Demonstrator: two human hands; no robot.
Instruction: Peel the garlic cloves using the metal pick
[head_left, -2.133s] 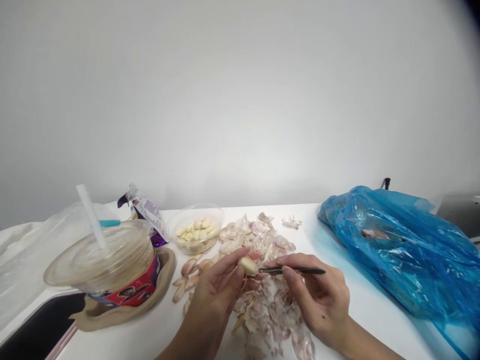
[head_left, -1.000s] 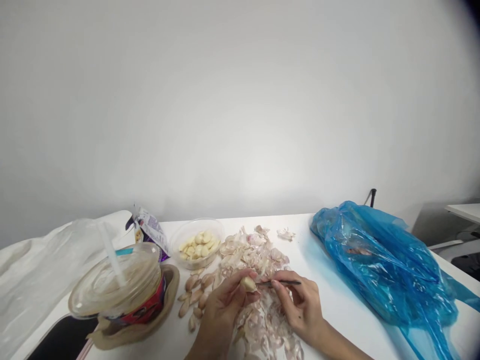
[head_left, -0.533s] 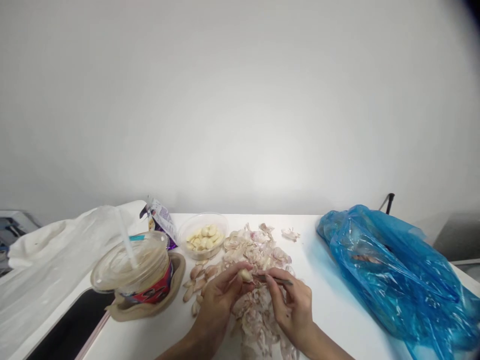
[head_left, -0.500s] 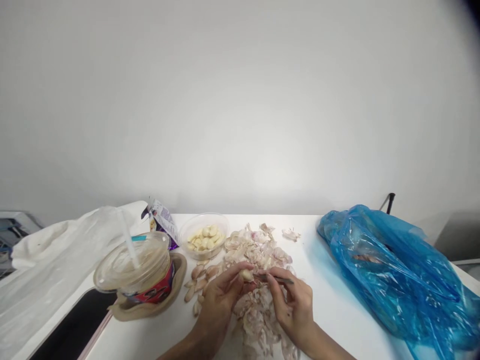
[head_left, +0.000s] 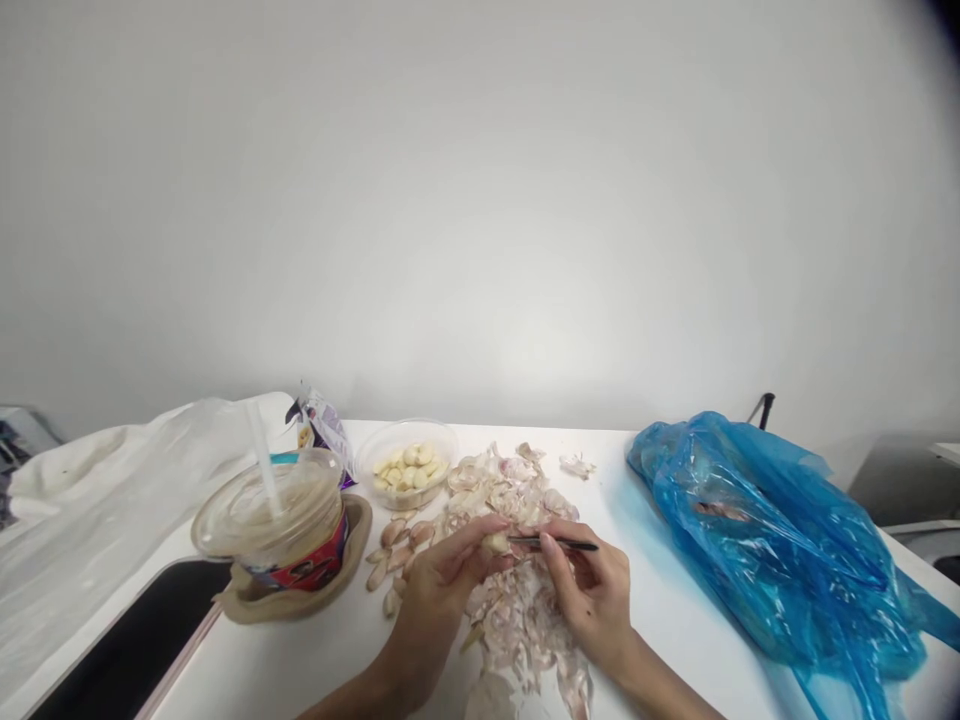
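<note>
Though slim, tool (head_left: 577,545) crosswise, apparently leftward.

Bare hands (head_left: 592,592), bare forearms (head_left: 660,673), seemingly short nails (head_left: 545,540)

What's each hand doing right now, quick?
Left hand: closed, holding a garlic clove in its fingers.
Right hand: closed, holding a thin dark tool, its tip at the clove.

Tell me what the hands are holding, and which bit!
The left hand grips a garlic clove around its left side; the right hand pinches a dark tool near its middle.
</note>
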